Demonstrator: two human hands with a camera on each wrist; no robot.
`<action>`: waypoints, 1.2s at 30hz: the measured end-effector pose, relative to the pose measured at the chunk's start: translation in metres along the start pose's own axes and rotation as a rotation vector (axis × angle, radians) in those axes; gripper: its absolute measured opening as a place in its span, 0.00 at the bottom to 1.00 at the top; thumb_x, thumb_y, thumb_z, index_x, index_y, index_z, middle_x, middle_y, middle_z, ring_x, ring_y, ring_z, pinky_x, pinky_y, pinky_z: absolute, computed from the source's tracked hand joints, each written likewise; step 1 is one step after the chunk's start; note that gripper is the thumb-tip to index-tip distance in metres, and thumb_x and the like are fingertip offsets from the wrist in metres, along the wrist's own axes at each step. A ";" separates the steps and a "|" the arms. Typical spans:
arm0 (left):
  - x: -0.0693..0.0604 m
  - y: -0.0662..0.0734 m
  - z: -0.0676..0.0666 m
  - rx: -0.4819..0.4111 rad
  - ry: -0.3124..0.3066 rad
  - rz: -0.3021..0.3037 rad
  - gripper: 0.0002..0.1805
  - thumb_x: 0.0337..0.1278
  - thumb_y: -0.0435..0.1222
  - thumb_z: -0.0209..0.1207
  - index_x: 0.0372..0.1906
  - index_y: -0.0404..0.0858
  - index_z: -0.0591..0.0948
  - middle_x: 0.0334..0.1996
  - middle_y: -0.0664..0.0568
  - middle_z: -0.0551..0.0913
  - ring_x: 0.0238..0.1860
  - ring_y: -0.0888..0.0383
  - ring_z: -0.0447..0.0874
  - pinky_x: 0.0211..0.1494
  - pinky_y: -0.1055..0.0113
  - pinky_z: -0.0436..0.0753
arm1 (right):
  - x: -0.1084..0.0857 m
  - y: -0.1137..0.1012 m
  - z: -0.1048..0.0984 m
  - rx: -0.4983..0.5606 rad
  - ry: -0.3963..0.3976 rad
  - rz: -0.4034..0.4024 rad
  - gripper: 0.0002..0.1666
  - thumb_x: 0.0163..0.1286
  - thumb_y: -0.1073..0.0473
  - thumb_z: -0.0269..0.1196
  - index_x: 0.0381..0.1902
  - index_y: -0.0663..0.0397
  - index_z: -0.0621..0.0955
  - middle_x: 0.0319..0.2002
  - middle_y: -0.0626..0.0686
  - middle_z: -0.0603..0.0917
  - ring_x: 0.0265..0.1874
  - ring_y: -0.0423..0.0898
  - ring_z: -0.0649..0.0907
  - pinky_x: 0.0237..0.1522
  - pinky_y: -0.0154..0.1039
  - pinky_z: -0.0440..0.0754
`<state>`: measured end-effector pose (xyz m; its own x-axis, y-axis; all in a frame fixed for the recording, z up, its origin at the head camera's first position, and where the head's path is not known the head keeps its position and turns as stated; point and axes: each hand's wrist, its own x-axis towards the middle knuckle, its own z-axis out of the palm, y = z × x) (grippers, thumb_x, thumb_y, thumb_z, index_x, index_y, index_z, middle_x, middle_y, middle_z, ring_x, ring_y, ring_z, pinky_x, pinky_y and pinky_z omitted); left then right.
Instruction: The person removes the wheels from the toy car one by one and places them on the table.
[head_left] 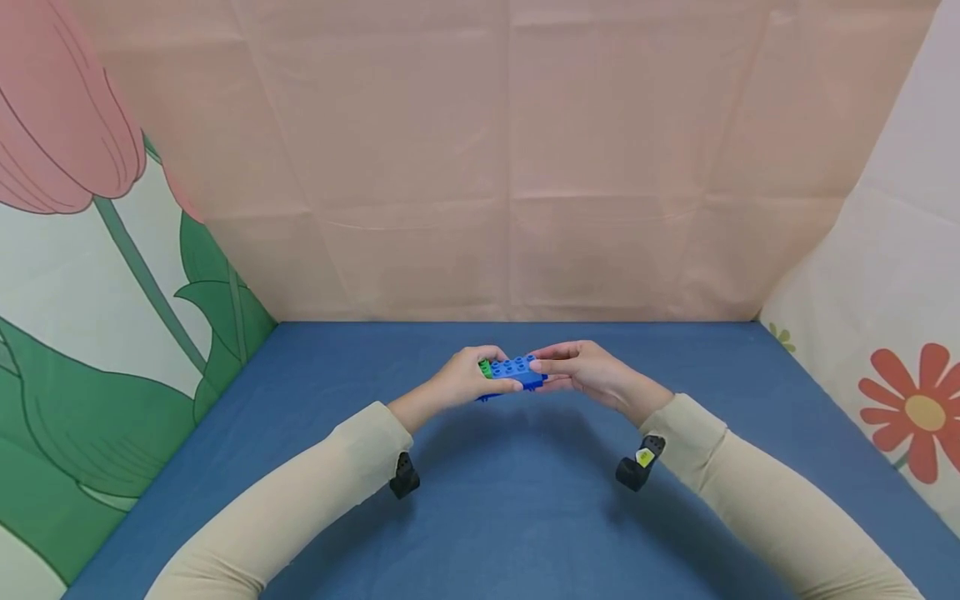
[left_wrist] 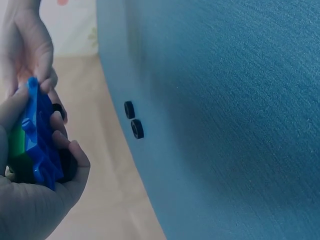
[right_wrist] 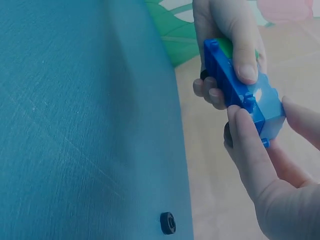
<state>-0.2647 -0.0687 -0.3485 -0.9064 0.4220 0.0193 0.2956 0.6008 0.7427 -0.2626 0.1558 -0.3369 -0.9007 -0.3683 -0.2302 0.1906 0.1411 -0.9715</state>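
Observation:
Both hands hold a toy brick car (head_left: 517,371) up over the table. It is a blue studded body with a green brick (right_wrist: 226,47) at its left end and short pegs along its side. My left hand (head_left: 465,377) grips the green end, thumb along the near side. The right hand (head_left: 600,375) pinches the other end between thumb and fingers. In the left wrist view a black wheel (left_wrist: 68,165) shows at the car's far side, partly behind the left fingers. Another dark wheel (right_wrist: 227,134) is partly hidden behind the right fingers.
Two loose black wheels (left_wrist: 133,119) stand close together near the far edge of the blue table (head_left: 510,517); the right wrist view shows one wheel (right_wrist: 168,223). A beige cloth wall (head_left: 510,167) rises behind, with flower-printed walls at both sides.

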 end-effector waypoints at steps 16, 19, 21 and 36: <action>-0.002 -0.003 -0.011 -0.125 0.044 0.009 0.25 0.50 0.47 0.71 0.53 0.43 0.81 0.42 0.50 0.82 0.38 0.55 0.77 0.39 0.66 0.77 | 0.000 -0.005 -0.004 0.047 0.022 -0.020 0.30 0.66 0.57 0.66 0.62 0.65 0.74 0.54 0.60 0.80 0.42 0.46 0.87 0.54 0.45 0.79; -0.002 -0.005 -0.014 -0.182 0.065 0.025 0.24 0.51 0.45 0.70 0.54 0.42 0.81 0.43 0.49 0.83 0.40 0.54 0.78 0.42 0.65 0.78 | -0.001 -0.006 -0.006 0.067 0.037 -0.018 0.32 0.66 0.56 0.66 0.64 0.65 0.73 0.59 0.62 0.77 0.44 0.47 0.86 0.57 0.47 0.76; -0.003 -0.006 -0.016 -0.214 0.091 0.017 0.25 0.52 0.44 0.70 0.56 0.42 0.80 0.46 0.49 0.83 0.43 0.54 0.80 0.46 0.64 0.80 | -0.002 -0.007 -0.008 0.076 0.055 -0.019 0.33 0.65 0.55 0.67 0.64 0.64 0.72 0.62 0.63 0.74 0.46 0.47 0.85 0.58 0.47 0.76; -0.018 -0.002 0.013 -0.795 0.167 -0.160 0.30 0.61 0.37 0.63 0.64 0.33 0.68 0.58 0.37 0.77 0.53 0.46 0.84 0.62 0.50 0.75 | -0.002 -0.010 -0.012 0.182 0.110 -0.062 0.32 0.68 0.55 0.64 0.65 0.64 0.69 0.64 0.61 0.70 0.48 0.47 0.83 0.55 0.42 0.78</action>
<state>-0.2453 -0.0685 -0.3589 -0.9708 0.2279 -0.0742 -0.0856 -0.0407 0.9955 -0.2675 0.1663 -0.3265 -0.9481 -0.2677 -0.1714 0.1915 -0.0505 -0.9802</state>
